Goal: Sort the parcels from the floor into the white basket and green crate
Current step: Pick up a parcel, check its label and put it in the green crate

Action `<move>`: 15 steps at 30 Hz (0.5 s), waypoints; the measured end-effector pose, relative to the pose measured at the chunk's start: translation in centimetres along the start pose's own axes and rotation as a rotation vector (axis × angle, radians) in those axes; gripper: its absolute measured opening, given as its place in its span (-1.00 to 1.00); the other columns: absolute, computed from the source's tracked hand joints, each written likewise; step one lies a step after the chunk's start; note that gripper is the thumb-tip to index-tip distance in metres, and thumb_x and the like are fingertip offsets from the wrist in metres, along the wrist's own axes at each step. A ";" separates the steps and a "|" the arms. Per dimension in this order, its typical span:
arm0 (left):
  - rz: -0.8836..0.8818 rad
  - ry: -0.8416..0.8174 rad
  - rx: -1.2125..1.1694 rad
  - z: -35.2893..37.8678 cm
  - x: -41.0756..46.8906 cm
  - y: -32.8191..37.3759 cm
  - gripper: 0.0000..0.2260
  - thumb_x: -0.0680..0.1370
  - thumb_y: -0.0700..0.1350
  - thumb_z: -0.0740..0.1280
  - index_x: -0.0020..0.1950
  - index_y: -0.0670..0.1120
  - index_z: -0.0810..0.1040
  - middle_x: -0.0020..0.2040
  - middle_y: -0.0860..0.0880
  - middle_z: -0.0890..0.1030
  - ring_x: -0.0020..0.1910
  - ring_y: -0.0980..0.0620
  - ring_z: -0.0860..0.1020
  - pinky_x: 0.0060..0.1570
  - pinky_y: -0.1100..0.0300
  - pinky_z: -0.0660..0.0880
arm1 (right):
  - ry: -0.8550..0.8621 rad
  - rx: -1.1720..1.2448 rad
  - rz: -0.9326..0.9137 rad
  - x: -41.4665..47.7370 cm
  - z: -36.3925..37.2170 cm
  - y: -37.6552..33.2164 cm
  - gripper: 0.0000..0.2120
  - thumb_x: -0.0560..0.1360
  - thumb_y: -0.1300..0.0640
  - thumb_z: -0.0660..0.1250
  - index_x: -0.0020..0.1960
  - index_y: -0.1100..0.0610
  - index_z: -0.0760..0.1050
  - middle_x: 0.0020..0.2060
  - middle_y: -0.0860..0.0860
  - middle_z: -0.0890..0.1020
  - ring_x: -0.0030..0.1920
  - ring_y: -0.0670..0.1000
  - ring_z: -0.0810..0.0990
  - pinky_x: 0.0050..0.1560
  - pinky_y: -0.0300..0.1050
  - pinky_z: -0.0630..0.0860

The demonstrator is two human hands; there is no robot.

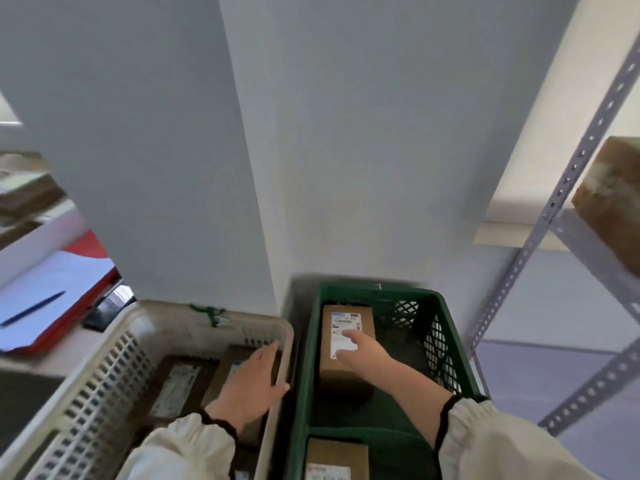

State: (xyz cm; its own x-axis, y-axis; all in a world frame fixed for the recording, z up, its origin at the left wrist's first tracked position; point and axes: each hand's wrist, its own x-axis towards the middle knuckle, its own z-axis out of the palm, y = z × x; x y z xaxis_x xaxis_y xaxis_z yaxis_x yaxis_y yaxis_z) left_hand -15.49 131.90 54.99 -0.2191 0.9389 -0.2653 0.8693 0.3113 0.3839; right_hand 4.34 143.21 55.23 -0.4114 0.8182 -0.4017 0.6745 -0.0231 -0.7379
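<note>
Placing step, seemingly: right hand [360,351], fingers flat on parcel [333,374] in green crate [377,293]; left hand [249,382], fingers straight, in white basket [166,307]. Next: withdraw, fetch another.

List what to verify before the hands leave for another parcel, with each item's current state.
1. Crate parcel under the right hand lies inside the green crate: ok.
2. Right hand not gripping, fingers straight on the label: ok.
3. Basket parcel beneath the left hand lies inside the white basket: ok.
4. Left hand flat, gripping nothing: ok.
5. Free space in the green crate beside the crate parcel: ok.
6. More parcels waiting on the floor: cannot tell, none in view.
</note>
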 end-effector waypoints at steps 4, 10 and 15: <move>-0.213 -0.003 -0.069 -3.3 -7.3 -6.9 -0.24 0.52 0.14 0.30 0.57 -0.01 -0.05 0.51 -0.04 0.21 0.43 0.00 0.29 0.34 0.17 0.30 | -0.108 -0.091 -0.085 -3.8 5.1 -5.6 -0.52 0.54 0.03 0.27 0.44 -0.01 0.28 0.26 0.03 0.48 -0.07 -0.06 0.57 -0.36 -0.40 0.40; -0.407 0.138 -0.138 -6.9 -21.8 -16.4 -0.22 0.47 0.15 0.36 0.56 0.03 0.02 0.50 0.03 0.27 0.36 0.07 0.39 0.28 0.21 0.37 | -0.253 -0.214 -0.297 -10.7 16.4 -15.3 -0.51 0.52 0.09 0.27 0.44 0.08 0.31 0.39 0.02 0.39 0.37 0.02 0.38 0.32 -0.16 0.35; -0.544 0.286 -0.138 -10.1 -35.5 -23.2 -0.23 0.47 0.15 0.35 0.56 0.01 0.03 0.46 -0.03 0.32 0.38 0.03 0.38 0.28 0.15 0.37 | -0.359 -0.241 -0.465 -19.4 27.5 -24.1 -0.50 0.49 0.10 0.32 0.41 0.05 0.34 0.36 0.02 0.43 0.33 0.00 0.42 0.24 -0.15 0.39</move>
State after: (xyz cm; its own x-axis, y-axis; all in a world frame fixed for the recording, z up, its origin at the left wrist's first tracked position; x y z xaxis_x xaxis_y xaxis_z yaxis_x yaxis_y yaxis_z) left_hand -32.35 92.78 64.41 -0.7403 0.6371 -0.2148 0.5391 0.7534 0.3766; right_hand -20.84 112.11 65.88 -0.8464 0.4669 -0.2561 0.4776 0.4529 -0.7528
